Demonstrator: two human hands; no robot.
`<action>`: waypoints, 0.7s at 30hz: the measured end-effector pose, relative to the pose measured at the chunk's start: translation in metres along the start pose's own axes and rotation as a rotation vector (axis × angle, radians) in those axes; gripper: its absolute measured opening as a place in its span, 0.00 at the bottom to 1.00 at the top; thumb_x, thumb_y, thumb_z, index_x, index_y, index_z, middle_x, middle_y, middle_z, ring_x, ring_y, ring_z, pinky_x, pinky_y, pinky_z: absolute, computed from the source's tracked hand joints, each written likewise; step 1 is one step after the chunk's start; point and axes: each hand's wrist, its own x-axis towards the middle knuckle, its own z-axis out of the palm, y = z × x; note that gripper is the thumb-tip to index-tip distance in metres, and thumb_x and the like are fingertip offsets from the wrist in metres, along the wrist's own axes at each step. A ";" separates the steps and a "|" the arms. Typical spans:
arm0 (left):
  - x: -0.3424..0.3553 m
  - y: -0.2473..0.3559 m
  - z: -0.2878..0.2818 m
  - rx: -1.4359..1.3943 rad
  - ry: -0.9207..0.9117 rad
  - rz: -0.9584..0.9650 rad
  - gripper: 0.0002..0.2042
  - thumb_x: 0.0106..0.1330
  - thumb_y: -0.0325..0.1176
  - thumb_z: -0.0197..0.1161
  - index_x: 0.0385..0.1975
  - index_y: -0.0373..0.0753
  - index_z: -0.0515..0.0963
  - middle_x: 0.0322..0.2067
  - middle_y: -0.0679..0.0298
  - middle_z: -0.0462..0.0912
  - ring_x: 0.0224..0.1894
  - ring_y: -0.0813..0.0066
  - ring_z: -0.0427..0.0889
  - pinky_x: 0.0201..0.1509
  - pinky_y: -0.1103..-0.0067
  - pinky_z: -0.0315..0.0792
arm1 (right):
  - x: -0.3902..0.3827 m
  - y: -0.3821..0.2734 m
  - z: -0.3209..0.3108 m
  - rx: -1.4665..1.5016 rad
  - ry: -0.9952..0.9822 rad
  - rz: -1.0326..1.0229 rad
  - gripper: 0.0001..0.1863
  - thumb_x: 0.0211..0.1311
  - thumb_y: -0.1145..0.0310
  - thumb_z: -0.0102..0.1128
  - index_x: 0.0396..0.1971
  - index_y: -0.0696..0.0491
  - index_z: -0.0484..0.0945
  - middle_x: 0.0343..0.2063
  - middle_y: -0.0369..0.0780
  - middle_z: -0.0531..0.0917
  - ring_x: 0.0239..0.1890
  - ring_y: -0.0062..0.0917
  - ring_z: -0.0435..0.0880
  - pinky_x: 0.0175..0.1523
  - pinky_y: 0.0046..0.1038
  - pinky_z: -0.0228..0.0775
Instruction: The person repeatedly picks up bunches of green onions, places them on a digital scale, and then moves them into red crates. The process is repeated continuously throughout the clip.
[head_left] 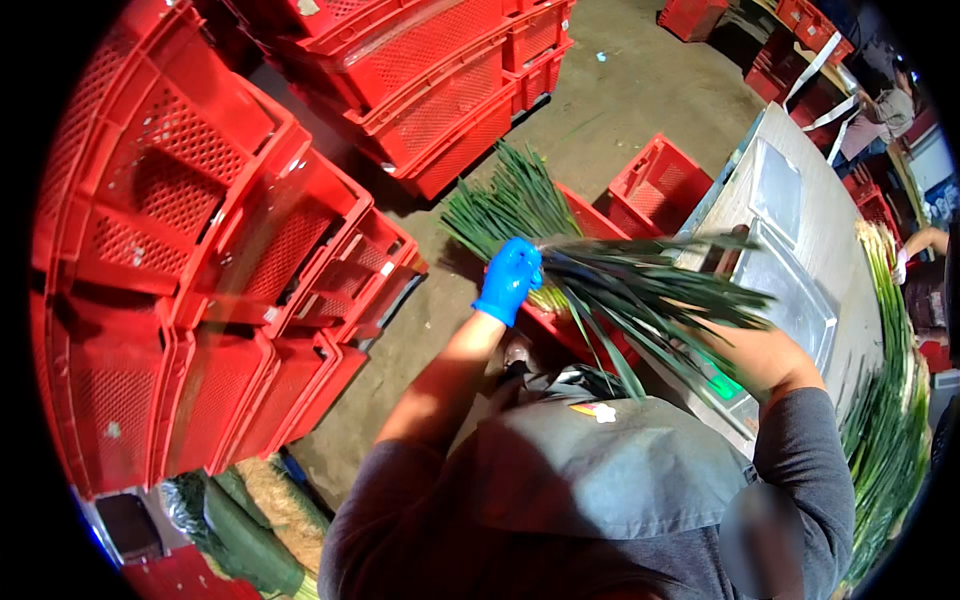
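My left hand (512, 275), in a blue glove, is closed on a bunch of long, dark green leafy stalks (655, 275) that fans out to the right. My right hand (750, 350) is beneath the leaves at the right, its fingers hidden. A red crate (596, 215) behind the held bunch contains another green bunch (505, 190) with pale lower stems, leaning up out of it. A metal bench (840, 270) stands at my right with steel plates (785, 275) and a green-lit panel (723, 385) near my right hand.
Red crates are stacked at the left (130, 370) and back (430, 70); another (655, 180) sits beyond the bunch on the concrete floor (600, 100). Long green stalks (885, 430) line the bench's right side. Another person (880, 120) is at the far right. Green bundles (240, 540) lie at lower left.
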 end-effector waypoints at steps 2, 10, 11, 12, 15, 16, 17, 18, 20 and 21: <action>0.036 -0.004 -0.007 0.120 -0.041 0.018 0.05 0.63 0.29 0.53 0.26 0.37 0.69 0.18 0.65 0.72 0.17 0.77 0.72 0.23 0.80 0.68 | 0.014 -0.014 -0.012 -0.028 0.189 0.007 0.25 0.65 0.52 0.44 0.54 0.53 0.69 0.46 0.38 0.79 0.40 0.24 0.80 0.43 0.28 0.75; 0.120 -0.036 -0.007 -0.084 -0.221 -0.198 0.06 0.62 0.29 0.53 0.24 0.39 0.67 0.16 0.65 0.67 0.16 0.76 0.69 0.21 0.78 0.65 | 0.082 0.001 -0.102 -1.188 0.598 0.002 0.21 0.58 0.70 0.47 0.53 0.54 0.69 0.45 0.51 0.77 0.46 0.40 0.76 0.50 0.34 0.70; 0.121 -0.043 -0.003 0.187 -0.181 -0.161 0.06 0.62 0.31 0.54 0.24 0.38 0.68 0.15 0.64 0.69 0.16 0.76 0.70 0.21 0.77 0.66 | 0.088 0.010 -0.109 -1.313 0.599 -0.175 0.19 0.58 0.70 0.47 0.50 0.54 0.71 0.44 0.50 0.78 0.47 0.40 0.76 0.50 0.34 0.69; 0.124 -0.050 0.000 0.187 -0.179 -0.190 0.07 0.62 0.32 0.54 0.25 0.38 0.69 0.15 0.63 0.71 0.17 0.75 0.71 0.21 0.76 0.67 | 0.092 0.020 -0.115 -1.437 0.613 -0.327 0.17 0.58 0.71 0.47 0.48 0.53 0.73 0.42 0.48 0.79 0.47 0.40 0.76 0.51 0.34 0.68; 0.133 -0.061 0.005 0.188 -0.211 -0.257 0.07 0.62 0.31 0.55 0.24 0.38 0.69 0.16 0.64 0.72 0.18 0.76 0.72 0.22 0.77 0.68 | 0.097 0.026 -0.134 -1.391 0.603 -0.249 0.16 0.58 0.72 0.46 0.46 0.51 0.75 0.43 0.46 0.79 0.47 0.39 0.77 0.49 0.34 0.68; 0.135 -0.064 0.005 0.201 -0.245 -0.287 0.07 0.63 0.30 0.55 0.24 0.38 0.69 0.16 0.64 0.72 0.18 0.77 0.73 0.22 0.78 0.68 | 0.095 0.026 -0.139 -1.315 0.617 -0.154 0.17 0.58 0.72 0.46 0.47 0.51 0.75 0.43 0.46 0.79 0.47 0.39 0.77 0.49 0.34 0.69; 0.136 -0.066 0.004 0.170 -0.281 -0.241 0.07 0.63 0.30 0.55 0.24 0.38 0.69 0.16 0.64 0.72 0.18 0.77 0.73 0.22 0.79 0.69 | 0.094 0.027 -0.139 -1.449 0.652 -0.196 0.16 0.54 0.75 0.49 0.43 0.52 0.76 0.39 0.46 0.80 0.43 0.38 0.78 0.45 0.33 0.70; 0.137 -0.067 0.003 0.148 -0.310 -0.287 0.06 0.63 0.29 0.55 0.24 0.38 0.69 0.17 0.65 0.72 0.18 0.78 0.73 0.22 0.79 0.68 | 0.092 0.025 -0.139 -1.400 0.620 -0.215 0.15 0.52 0.76 0.51 0.41 0.53 0.76 0.37 0.46 0.80 0.41 0.38 0.79 0.44 0.32 0.71; 0.135 -0.071 -0.002 0.018 -0.366 -0.260 0.05 0.62 0.27 0.55 0.24 0.39 0.69 0.18 0.66 0.72 0.19 0.78 0.73 0.22 0.80 0.68 | 0.083 0.025 -0.133 -1.291 0.653 -0.242 0.13 0.48 0.77 0.55 0.37 0.54 0.77 0.32 0.46 0.80 0.38 0.38 0.79 0.41 0.32 0.71; 0.137 -0.074 -0.004 0.070 -0.363 -0.287 0.04 0.62 0.25 0.54 0.25 0.39 0.69 0.18 0.67 0.71 0.19 0.78 0.73 0.21 0.81 0.67 | 0.084 0.025 -0.128 -0.715 0.593 -0.405 0.10 0.42 0.79 0.59 0.30 0.56 0.77 0.27 0.46 0.78 0.34 0.38 0.79 0.39 0.31 0.72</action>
